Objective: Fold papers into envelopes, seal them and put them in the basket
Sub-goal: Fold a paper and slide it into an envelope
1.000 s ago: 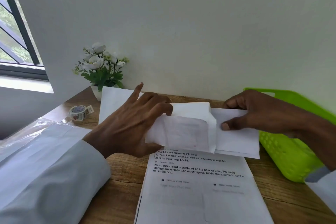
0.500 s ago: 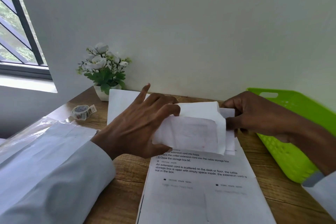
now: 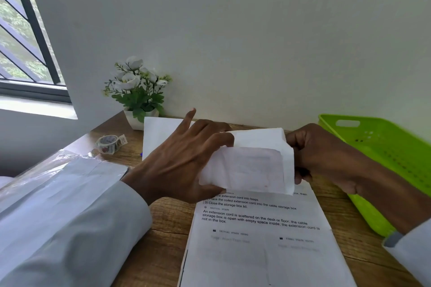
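White paper is in both hands: a folded paper (image 3: 251, 165) held up over the wooden desk (image 3: 163, 240). A second ago its right end stuck out long and flat past the fold. Now that end is tucked in, and the paper looks shorter and fatter. The right hand (image 3: 326, 158) has slid in toward the left hand (image 3: 184, 163), so the two are closer together.

The folded paper's long side runs left to right, and its flat face points toward the camera. It tips a little, with the top leaning away. The left hand pinches its left end, thumb below and fingers on top, with one finger sticking up. The right hand is curled tight around the right end.

The paper hangs just above a printed sheet (image 3: 261, 240) lying on the desk. The green basket (image 3: 384, 154) sits to the right, apart from the paper, and the right arm covers part of it.

The right fingertips are hidden behind the paper. Faint print shows through the paper, too pale to read. The top lines of the printed sheet are covered by the hands. Another white sheet (image 3: 161, 133) lies behind the left hand, mostly hidden. A roll of tape (image 3: 108, 144) and a small flower pot (image 3: 137, 91) stand at the back left. The basket's right side is cut off.
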### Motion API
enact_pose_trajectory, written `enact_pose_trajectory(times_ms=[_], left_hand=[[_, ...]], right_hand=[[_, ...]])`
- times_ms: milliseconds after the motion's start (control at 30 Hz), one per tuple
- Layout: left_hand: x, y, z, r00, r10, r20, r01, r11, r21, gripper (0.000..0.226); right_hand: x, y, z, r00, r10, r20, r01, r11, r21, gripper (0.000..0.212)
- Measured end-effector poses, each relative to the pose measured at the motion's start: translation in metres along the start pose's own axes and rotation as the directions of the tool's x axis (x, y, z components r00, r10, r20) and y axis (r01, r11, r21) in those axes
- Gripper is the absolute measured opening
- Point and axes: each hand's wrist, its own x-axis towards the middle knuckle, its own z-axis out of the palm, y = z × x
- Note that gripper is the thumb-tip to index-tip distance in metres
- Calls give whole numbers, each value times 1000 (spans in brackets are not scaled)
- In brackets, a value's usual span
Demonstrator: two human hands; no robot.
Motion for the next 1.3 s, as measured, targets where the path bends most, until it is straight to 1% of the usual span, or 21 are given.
enact_pose_trajectory(times_ms=[67, 233, 367, 433, 500, 533, 567, 633, 700, 733, 800, 867, 933, 967, 1000, 1033, 1067, 1100, 1133, 1167, 1300], left_hand=[[0, 1, -1, 1000, -7, 2, 7, 1000, -1, 76], [2, 3, -4, 1000, -11, -23, 10, 1000, -6, 76], [3, 5, -3, 999, -15, -38, 15, 1000, -9, 78], [1, 4, -5, 996, -44, -79, 42, 999, -28, 80], [0, 1, -7, 986, -101, -131, 96, 994, -45, 85], [-1, 0, -8, 978, -136, -156, 129, 990, -51, 87], [-1, 0, -9, 968, -175, -178, 168, 984, -57, 89], [-1, 2, -12, 942, -259, -212, 251, 966, -66, 90], [1, 4, -13, 919, -314, -239, 309, 949, -60, 90], [2, 6, -13, 912, -325, -250, 322, 945, -55, 90], [5, 10, -13, 906, -336, -256, 333, 941, -56, 92], [8, 13, -14, 900, -365, -239, 355, 931, -86, 95], [9, 13, -17, 871, -445, -207, 408, 891, -199, 94], [9, 10, -19, 842, -507, -183, 446, 846, -292, 91], [9, 6, -20, 803, -580, -139, 483, 769, -418, 87], [9, 2, -22, 757, -650, -67, 502, 644, -577, 83], [9, -2, -24, 715, -699, 27, 491, 474, -731, 80], [8, -5, -25, 686, -719, 113, 460, 307, -833, 77], [6, -7, -26, 672, -720, 176, 431, 186, -883, 75], [4, -9, -26, 671, -709, 220, 408, 105, -907, 74], [2, -7, -22, 699, -649, 300, 285, -132, -949, 70]], right_hand=[[1, 2, 6, 999, 18, -39, -19, 1000, -6, 37], [4, 4, 7, 995, 46, -86, -47, 999, -14, 32], [2, 4, 17, 994, 17, -110, -18, 1000, -14, 40], [5, 4, 19, 970, -18, -243, 48, 992, 120, 33], [8, 5, 18, 893, -8, -451, 154, 945, 289, 21], [9, 7, 17, 868, 24, -497, 188, 910, 371, 27], [10, 10, 18, 874, 58, -483, 193, 870, 453, 42], [12, 14, 22, 938, 78, -338, 142, 802, 580, 70], [11, 16, 34, 985, -12, -170, 117, 775, 621, 77], [11, 16, 40, 990, -59, -127, 126, 775, 619, 73], [10, 15, 50, 986, -109, -128, 165, 762, 627, 53], [11, 12, 53, 978, -85, -193, 193, 731, 655, 34], [10, 11, 51, 970, -50, -240, 204, 705, 679, 28], [10, 10, 48, 965, -32, -261, 210, 692, 690, 28], [11, 9, 45, 960, -11, -280, 214, 676, 705, 28], [12, 8, 42, 957, 12, -291, 212, 657, 724, 28], [12, 7, 39, 956, 32, -293, 206, 637, 743, 27], [13, 7, 36, 956, 51, -290, 198, 615, 763, 26], [14, 6, 35, 958, 65, -280, 188, 593, 783, 26], [14, 6, 34, 962, 75, -264, 176, 573, 801, 26], [14, 7, 36, 983, 65, -170, 107, 548, 830, 20]])
